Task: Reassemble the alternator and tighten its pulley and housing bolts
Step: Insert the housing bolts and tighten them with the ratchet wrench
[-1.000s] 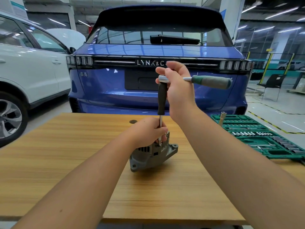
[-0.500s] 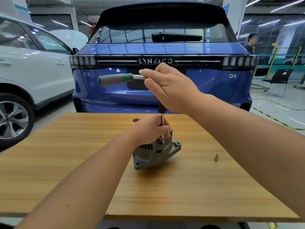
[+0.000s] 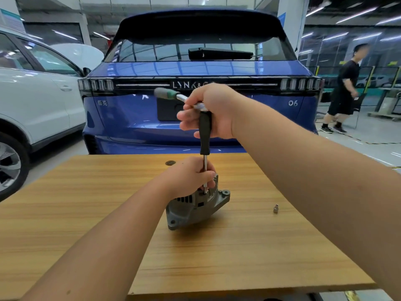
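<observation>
A grey alternator (image 3: 195, 208) stands tilted on the wooden table (image 3: 86, 213), near its middle. My left hand (image 3: 188, 177) rests on top of it, fingers curled round the thin steel shaft of a long black extension (image 3: 205, 135) that stands upright into the housing. My right hand (image 3: 212, 111) grips the head of a ratchet on top of that extension. The ratchet's grey-green handle (image 3: 166, 93) points away to the left. The bolt under the tool tip is hidden.
A small loose socket (image 3: 275, 208) stands on the table right of the alternator. A dark round hole (image 3: 170, 163) marks the table's far side. Beyond the table are a blue car (image 3: 201, 68) and a white car (image 3: 39, 101). A person (image 3: 345, 90) walks at the right.
The ratchet handle swung from pointing right to pointing left, then turned a little further away from me. My left hand stayed on the alternator and shaft. The view shifted left, losing the green socket tray.
</observation>
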Available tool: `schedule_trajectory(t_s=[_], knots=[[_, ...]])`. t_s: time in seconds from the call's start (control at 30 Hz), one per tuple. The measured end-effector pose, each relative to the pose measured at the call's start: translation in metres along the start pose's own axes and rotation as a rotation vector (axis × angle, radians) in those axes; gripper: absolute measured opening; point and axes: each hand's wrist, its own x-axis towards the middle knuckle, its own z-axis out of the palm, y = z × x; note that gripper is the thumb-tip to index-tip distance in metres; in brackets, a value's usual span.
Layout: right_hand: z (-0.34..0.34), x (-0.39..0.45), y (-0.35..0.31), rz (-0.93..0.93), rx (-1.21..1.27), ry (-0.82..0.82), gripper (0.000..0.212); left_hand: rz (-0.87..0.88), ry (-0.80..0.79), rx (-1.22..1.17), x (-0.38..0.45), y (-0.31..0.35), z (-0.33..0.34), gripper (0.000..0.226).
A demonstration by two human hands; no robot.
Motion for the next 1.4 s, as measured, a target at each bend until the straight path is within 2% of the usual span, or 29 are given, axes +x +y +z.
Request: schedule_trajectory(t_s=[0.13,0.23,0.27,0.33,0.43,0.5,0.63,0.77,0.93,1.1,1.17,1.27,1.3,1.33,1.4], knots=[[0.007,0.006,0.019,0.031,0.443,0.039,0.021,-0.015,0.005,-0.011,0.002,-0.001,0.0,0.011],[0.018,0.005,0.032,-0.119,0.643,0.155,0.028,-0.034,0.018,0.012,0.003,0.0,0.0,0.009],[0.022,0.004,0.038,-0.235,0.599,0.208,0.021,-0.035,0.019,0.017,0.003,0.0,0.0,0.01],[0.029,0.001,0.051,-0.545,0.308,0.327,0.009,-0.032,0.015,0.014,0.001,0.001,0.0,0.013],[0.028,0.003,0.065,-0.981,-0.277,0.459,0.018,-0.02,0.003,0.037,-0.002,0.003,-0.001,0.014],[0.025,0.007,0.066,-1.039,-0.457,0.483,0.019,-0.03,-0.006,0.023,-0.003,0.005,-0.001,0.011],[0.017,0.009,0.061,-0.939,-0.59,0.461,0.023,-0.039,0.0,0.012,-0.002,0.006,0.0,0.008],[0.01,0.008,0.061,-0.93,-0.701,0.467,0.024,-0.034,0.009,0.021,0.0,0.005,0.001,0.011],[0.004,0.008,0.052,-0.83,-1.133,0.399,0.063,-0.037,0.009,0.011,-0.001,0.004,0.0,0.01],[-0.004,0.004,0.025,-0.715,-1.37,0.354,0.046,-0.025,0.023,-0.008,-0.002,0.003,0.0,0.009],[-0.003,0.005,0.011,-0.603,-1.381,0.348,0.042,-0.02,0.022,0.0,-0.002,0.002,0.001,0.012],[-0.001,0.003,-0.007,-0.326,-1.197,0.222,0.027,-0.018,0.019,0.017,-0.001,0.0,0.002,0.014],[-0.001,0.0,-0.01,-0.235,-0.972,0.165,0.02,-0.019,0.018,0.016,-0.001,-0.001,0.002,0.014],[0.0,-0.004,-0.011,-0.139,-0.624,0.109,0.018,-0.02,0.019,0.009,0.0,-0.001,0.002,0.013],[-0.001,-0.013,-0.005,-0.031,-0.036,0.031,0.022,-0.023,0.023,-0.012,0.001,-0.002,0.002,0.011]])
